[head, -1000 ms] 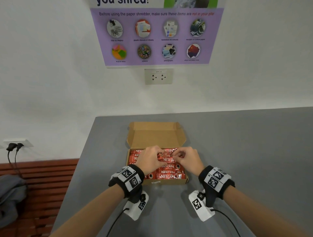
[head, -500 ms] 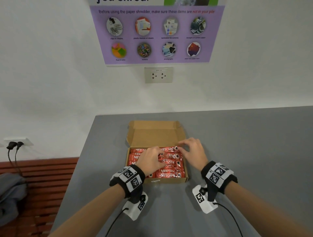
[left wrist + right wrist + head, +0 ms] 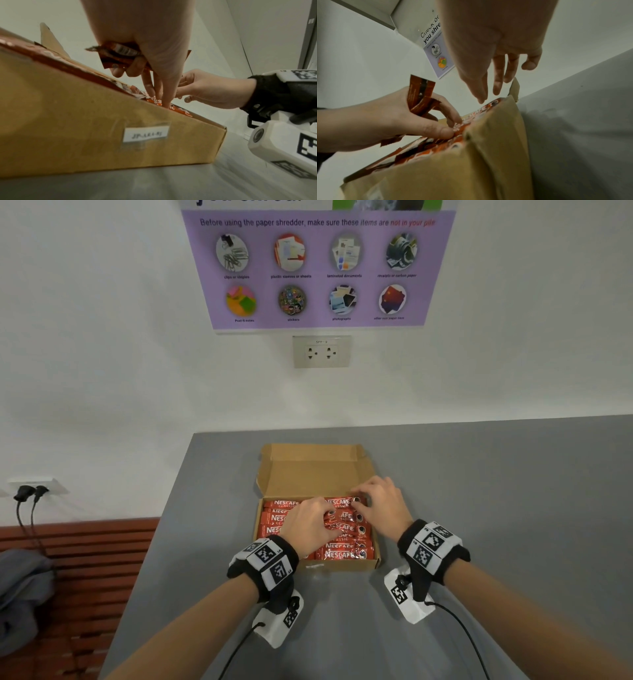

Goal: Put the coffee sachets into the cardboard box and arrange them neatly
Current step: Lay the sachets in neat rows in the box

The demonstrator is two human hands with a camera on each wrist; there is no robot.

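Observation:
An open cardboard box point(image 3: 313, 470) lies on the grey table, its lid folded back, and rows of red coffee sachets point(image 3: 342, 553) fill it. My left hand point(image 3: 329, 520) hovers over the middle of the box. Its curled fingers grip a small bunch of sachets point(image 3: 120, 54), while its thumb and forefinger press on a sachet in the box. My right hand point(image 3: 363, 501) is at the box's far right corner, fingers straight, tips on the top sachet point(image 3: 488, 106). The held bunch point(image 3: 419, 98) sticks up from my left hand point(image 3: 402, 121).
The grey table point(image 3: 496, 508) stretches to the right and ends at a white wall with a socket point(image 3: 321, 351) and a purple poster. Its left edge drops to a red-brown slatted bench point(image 3: 85, 577) with grey cloth point(image 3: 20, 594) on it.
My right hand has moved from the middle of the box, beside the left hand, out to the far right corner. The left hand has stayed over the middle, still holding its sachets.

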